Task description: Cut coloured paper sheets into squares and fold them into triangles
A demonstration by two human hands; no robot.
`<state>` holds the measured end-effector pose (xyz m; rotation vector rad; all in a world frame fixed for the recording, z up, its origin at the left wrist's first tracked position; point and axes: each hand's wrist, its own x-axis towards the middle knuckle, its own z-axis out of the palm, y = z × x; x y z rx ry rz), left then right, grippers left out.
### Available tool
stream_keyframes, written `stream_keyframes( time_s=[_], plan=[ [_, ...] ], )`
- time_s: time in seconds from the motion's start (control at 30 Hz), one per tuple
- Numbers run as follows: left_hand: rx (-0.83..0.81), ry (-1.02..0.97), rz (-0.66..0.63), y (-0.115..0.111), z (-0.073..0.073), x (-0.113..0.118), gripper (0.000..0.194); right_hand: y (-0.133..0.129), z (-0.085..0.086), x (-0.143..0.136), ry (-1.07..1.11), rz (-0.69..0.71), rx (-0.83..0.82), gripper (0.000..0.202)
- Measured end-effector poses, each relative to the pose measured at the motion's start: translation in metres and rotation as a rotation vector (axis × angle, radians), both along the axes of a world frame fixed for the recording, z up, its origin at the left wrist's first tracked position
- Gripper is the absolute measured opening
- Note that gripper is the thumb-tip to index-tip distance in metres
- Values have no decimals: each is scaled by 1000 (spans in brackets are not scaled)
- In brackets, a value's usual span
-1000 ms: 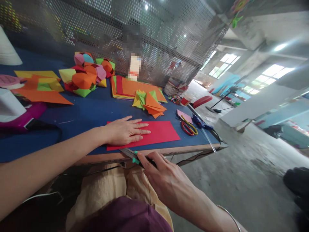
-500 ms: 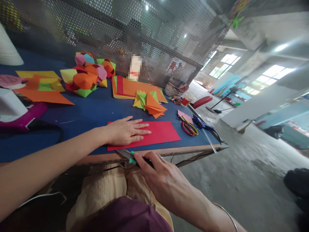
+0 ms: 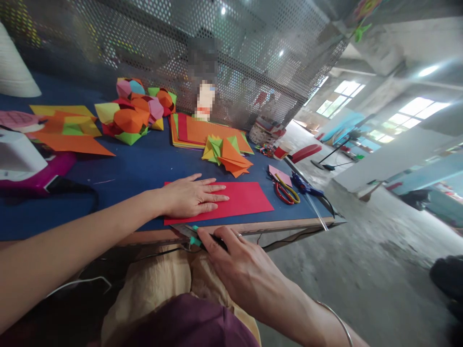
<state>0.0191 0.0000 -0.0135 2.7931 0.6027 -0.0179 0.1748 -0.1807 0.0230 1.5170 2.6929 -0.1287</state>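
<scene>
A red sheet of paper (image 3: 246, 200) lies at the near edge of the blue table. My left hand (image 3: 191, 196) rests flat on its left half, fingers spread and pressing the sheet down. In my right hand (image 3: 240, 262) is a utility knife (image 3: 194, 235) with teal parts and a dark handle, mostly hidden by the fingers. Its metal blade points left and lies along the sheet's front edge, just below my left hand. Whether the blade touches the paper I cannot tell.
Behind the sheet are folded paper pieces (image 3: 231, 156), a stack of coloured paper (image 3: 217, 132) and paper balls (image 3: 132, 120). Scissors (image 3: 285, 190) and a blue glue gun (image 3: 306, 184) lie right. A purple-and-white device (image 3: 61, 166) with a black cable stands left.
The utility knife in my right hand has slid slightly left along the front edge of the red paper. My left hand stays in place on the sheet. The view has shifted a little.
</scene>
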Motion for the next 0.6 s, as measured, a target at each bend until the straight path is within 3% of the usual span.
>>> stream_keyframes(
  time_s=[0.6],
  plan=[
    [3, -19, -13, 0, -1, 0, 50, 3, -2, -1, -37, 63, 64, 58]
  ],
)
